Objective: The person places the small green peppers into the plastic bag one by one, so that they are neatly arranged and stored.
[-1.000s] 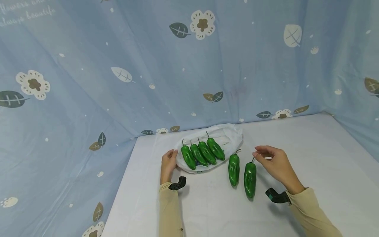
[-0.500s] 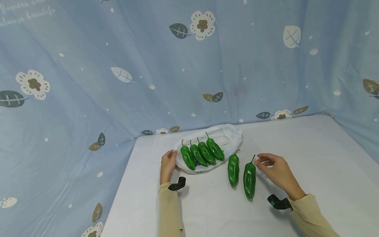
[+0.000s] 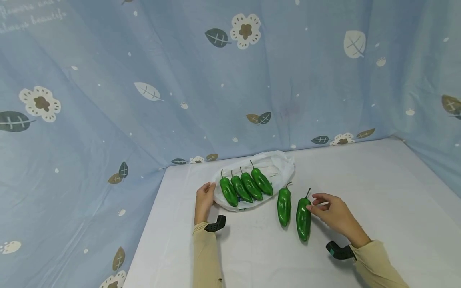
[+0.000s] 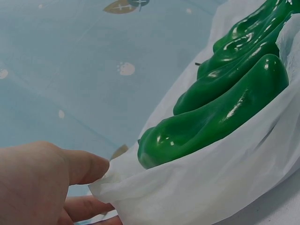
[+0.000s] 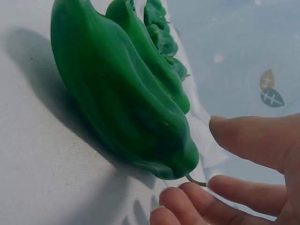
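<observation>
My left hand (image 3: pixel 205 200) pinches the left edge of a white plastic bag (image 4: pixel 197 192) between thumb and fingers. Several glossy green peppers (image 3: pixel 229 192) with thin stems lie side by side on the bag. To its right, two more sit on the table: one green pepper (image 3: pixel 284 207) near the bag, and another green pepper (image 3: pixel 303 220) beside my right hand (image 3: pixel 331 212). In the right wrist view, that hand's thumb and fingers (image 5: pixel 248 194) stand apart around the stem end of the nearer pepper (image 5: pixel 117 89), with fingertips close to its stem.
A white cloth covers the table (image 3: pixel 259 256). Behind and to the left hangs a blue curtain (image 3: pixel 201 80) printed with flowers and leaves. Each wrist carries a black camera mount, the left camera (image 3: pixel 216 224) and the right camera (image 3: pixel 339 251).
My right hand let go of the stem tip of the rightmost pepper and moved down toward its upper body. The left hand and the peppers stayed in place.
</observation>
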Available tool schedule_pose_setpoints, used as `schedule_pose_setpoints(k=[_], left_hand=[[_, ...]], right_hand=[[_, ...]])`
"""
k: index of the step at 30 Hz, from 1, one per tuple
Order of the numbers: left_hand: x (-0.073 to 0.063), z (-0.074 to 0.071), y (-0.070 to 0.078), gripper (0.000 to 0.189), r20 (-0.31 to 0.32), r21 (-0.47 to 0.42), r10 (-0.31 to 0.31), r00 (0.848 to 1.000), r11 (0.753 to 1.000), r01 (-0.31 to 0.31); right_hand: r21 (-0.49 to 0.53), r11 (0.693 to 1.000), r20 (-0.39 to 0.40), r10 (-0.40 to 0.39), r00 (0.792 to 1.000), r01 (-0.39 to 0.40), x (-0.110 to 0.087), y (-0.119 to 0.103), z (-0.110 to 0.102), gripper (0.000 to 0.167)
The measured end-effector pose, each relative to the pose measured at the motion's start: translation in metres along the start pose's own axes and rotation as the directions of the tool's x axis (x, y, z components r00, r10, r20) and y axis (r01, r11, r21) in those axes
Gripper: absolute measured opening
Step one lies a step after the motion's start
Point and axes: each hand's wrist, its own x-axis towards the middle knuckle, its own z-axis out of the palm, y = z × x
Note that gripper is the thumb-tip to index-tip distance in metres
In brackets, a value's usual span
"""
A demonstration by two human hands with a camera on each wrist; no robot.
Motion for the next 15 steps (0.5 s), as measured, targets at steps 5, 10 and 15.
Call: schedule_pose_setpoints(k=[5, 10, 15], left_hand=[[0.0004, -0.0007, -0.0008, 0.054, -0.007, -0.007, 0.004, 1.0, 1.0, -0.004], [-0.0013, -0.0009, 0.0006, 0.054, -0.001, -0.017, -0.001, 1.0, 1.0, 0.001], [-0.0013, -0.0008, 0.0012, 0.054, -0.002, -0.009, -0.005, 1.0, 1.0, 0.005]], right_hand=[[-0.032, 0.999, 0.042, 0.007, 0.999, -0.005, 0.0021, 0.0014, 0.0027, 0.066], [-0.047, 0.998, 0.068, 0.032, 0.997, -0.029, 0.0024, 0.0016, 0.0061, 0.067], [-0.047, 0.999, 0.08, 0.031, 0.996, -0.027, 0.0024, 0.0006, 0.0086, 0.068]])
